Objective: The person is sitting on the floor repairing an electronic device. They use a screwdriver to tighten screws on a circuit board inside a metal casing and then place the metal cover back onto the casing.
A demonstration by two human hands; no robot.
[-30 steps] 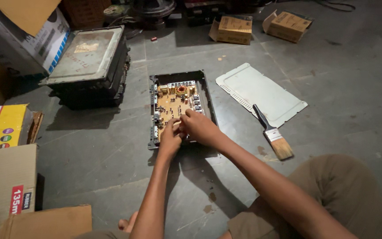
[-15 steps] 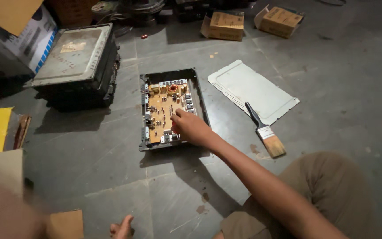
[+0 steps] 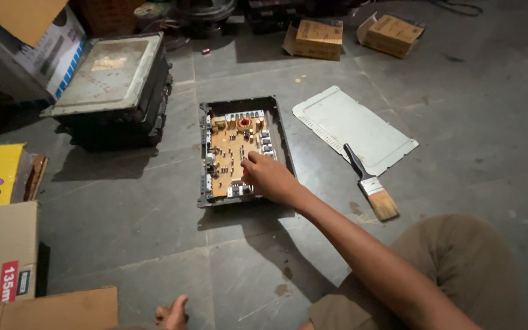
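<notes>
Right hand (image 3: 268, 177) lay on the circuit board (image 3: 232, 153) inside an open black metal case (image 3: 281, 137), fingers curled down on the board's 5 o'clock corner; grip looked narrow, fingertips pressing or pinching at a small part, but what it pinched, if anything, I could not tell. Left hand (image 3: 171, 313) was barely in view at the frame's 6 o'clock edge, near the floor (image 3: 154, 232), holding nothing visible; its grip could not be read.

The case sat flat on the floor at frame centre. Its removed grey lid (image 3: 352, 125) lay at 2 o'clock from it, a paintbrush (image 3: 371, 183) just beside the lid's near edge, at 3 o'clock from the hand. A second, closed unit (image 3: 114, 85) stood at 10 o'clock. Cardboard boxes (image 3: 316, 38) sat at 12 to 1 o'clock, more cartons (image 3: 1, 256) at 8 o'clock.

Handling, as a judgement: the case looked stiff, metal, moderately heavy, probably sharp at the rims. The board looked rigid but fragile, with components and solder easy to damage. Best hold would be the case's outer side walls, two-handed; the board by its bare edges only.
</notes>
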